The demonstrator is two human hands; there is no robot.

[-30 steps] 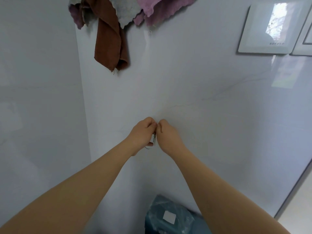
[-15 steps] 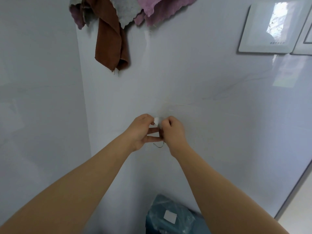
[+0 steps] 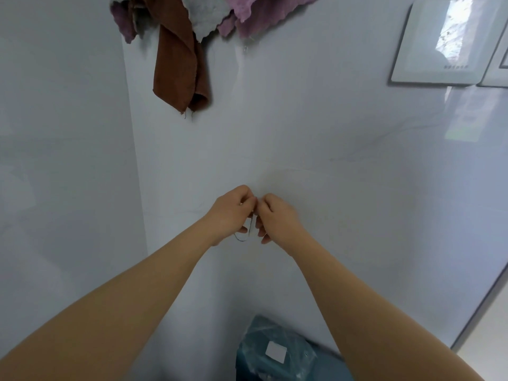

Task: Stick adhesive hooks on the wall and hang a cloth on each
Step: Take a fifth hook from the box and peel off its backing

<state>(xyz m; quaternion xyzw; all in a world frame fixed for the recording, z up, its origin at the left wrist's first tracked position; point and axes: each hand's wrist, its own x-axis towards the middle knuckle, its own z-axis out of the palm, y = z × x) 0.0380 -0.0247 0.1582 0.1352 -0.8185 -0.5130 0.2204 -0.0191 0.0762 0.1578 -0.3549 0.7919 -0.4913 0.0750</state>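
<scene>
My left hand [image 3: 229, 213] and my right hand [image 3: 277, 215] meet in front of the white wall [image 3: 316, 166], fingertips pinched together on a small adhesive hook [image 3: 250, 225]. Its thin dark wire curve hangs below my fingers; its pad is mostly hidden between them. High on the wall hang a brown cloth [image 3: 180, 67], a grey cloth [image 3: 204, 12] and a purple cloth [image 3: 264, 12], bunched together at the top edge of view.
A white framed panel [image 3: 445, 42] is mounted on the wall at upper right. A teal plastic-wrapped package [image 3: 277, 353] with a white label lies on the floor below my arms. A wall corner runs down the left side.
My hands have closed in together on the hook again; the white backing seen between my fingers half a second ago is no longer visible. The view has barely shifted.
</scene>
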